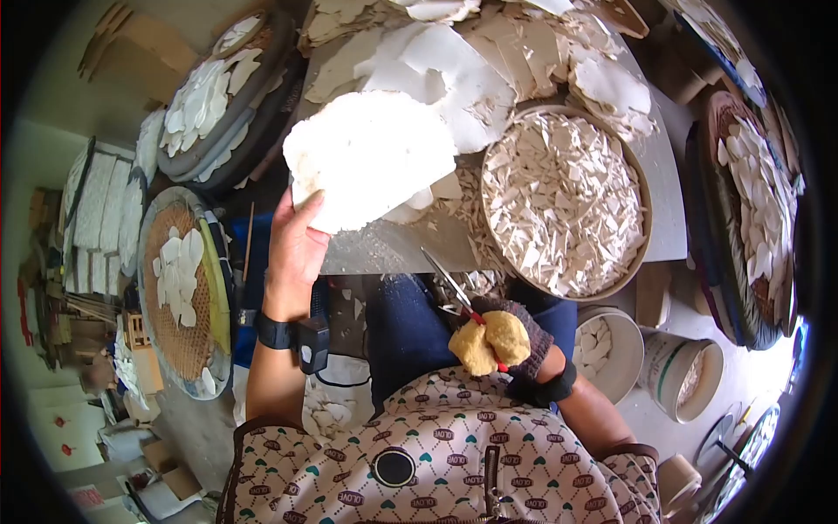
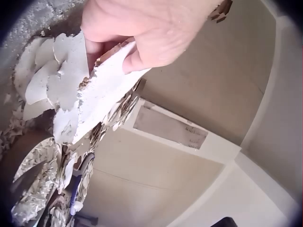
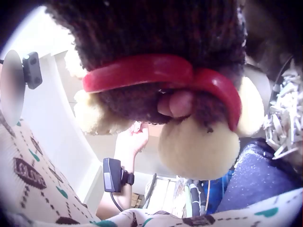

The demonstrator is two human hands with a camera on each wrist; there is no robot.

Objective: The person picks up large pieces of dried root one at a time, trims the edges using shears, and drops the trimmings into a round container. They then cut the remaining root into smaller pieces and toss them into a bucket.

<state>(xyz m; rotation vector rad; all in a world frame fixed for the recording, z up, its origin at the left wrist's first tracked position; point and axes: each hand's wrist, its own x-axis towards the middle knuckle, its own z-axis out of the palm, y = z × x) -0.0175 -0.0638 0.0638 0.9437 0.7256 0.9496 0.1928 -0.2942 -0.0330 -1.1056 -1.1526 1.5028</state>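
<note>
My left hand [image 1: 297,237] grips the near left edge of a large, uneven white sheet [image 1: 371,162], thumb on top and fingers underneath. In the left wrist view, the sheet [image 2: 106,87] has a rough, brownish broken edge, and the hand [image 2: 147,28] pinches it. My right hand [image 1: 530,336], in a dark knitted glove, holds scissors [image 1: 451,285] with red handles [image 3: 142,71] over my lap. Yellow foam pads [image 1: 491,342] surround the handles. The blades point up and left, away from the sheet. Bare fingertips [image 3: 180,104] show past the glove.
A round tray [image 1: 649,218] heaped with cut white strips [image 1: 563,201] stands right on the table [image 1: 668,175]. More sheets [image 1: 428,70] are stacked behind. Buckets [image 1: 621,371] stand by my right knee. Wicker trays [image 1: 188,345] with white pieces flank the left side.
</note>
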